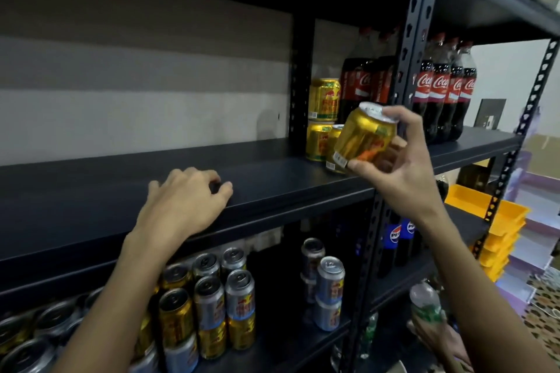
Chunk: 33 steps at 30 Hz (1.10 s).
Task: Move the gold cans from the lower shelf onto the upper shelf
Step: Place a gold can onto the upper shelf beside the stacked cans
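The right hand [400, 160] held one gold can [368, 138] between thumb and fingertips, fingers curled round its side and rim. The can was tilted, its long axis leaning with the lid up and to the right and the base down and to the left, above the front of the upper shelf [272, 179]. The stack of gold cans [322, 118] already standing there lay just left of and behind it, so the base probably had to swing level before setting down. The left hand [185, 200] rested on the shelf edge, well apart, holding nothing. More gold cans [175, 312] waited on the lower shelf [272, 342]. The cola bottles [436, 88] read "Coca"; the blue bottles [397, 233] showed "PE". The gold cans' print was too blurred to read
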### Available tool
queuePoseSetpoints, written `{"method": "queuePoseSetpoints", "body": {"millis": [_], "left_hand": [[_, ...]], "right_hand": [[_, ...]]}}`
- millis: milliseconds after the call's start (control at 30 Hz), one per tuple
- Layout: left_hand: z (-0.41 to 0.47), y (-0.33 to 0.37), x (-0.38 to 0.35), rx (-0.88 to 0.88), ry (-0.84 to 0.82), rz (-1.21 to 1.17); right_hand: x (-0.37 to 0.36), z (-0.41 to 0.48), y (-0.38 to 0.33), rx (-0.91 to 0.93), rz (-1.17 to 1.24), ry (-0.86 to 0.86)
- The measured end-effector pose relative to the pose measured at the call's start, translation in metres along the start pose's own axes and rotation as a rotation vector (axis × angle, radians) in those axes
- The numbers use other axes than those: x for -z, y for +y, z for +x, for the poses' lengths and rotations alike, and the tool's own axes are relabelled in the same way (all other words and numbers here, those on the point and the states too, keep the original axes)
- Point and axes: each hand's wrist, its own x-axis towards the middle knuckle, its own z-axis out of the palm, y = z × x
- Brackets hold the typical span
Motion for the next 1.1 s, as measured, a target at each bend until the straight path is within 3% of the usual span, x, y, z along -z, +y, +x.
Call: {"method": "queuePoseSetpoints", "body": {"millis": [233, 533, 1100], "left_hand": [[0.014, -0.001, 0.005, -0.016, -0.196, 0.039], [0.011, -0.003, 0.004, -0.03, -0.208, 0.032], [0.01, -0.003, 0.003, -0.03, -0.198, 0.022]], "right_hand": [[0.015, 0.068, 0.015, -0.002, -0.074, 0.076], [0.018, 0.106, 0.045, -0.132, -0.112, -0.062], [0.006, 0.102, 0.065, -0.172, -0.116, -0.045]]}}
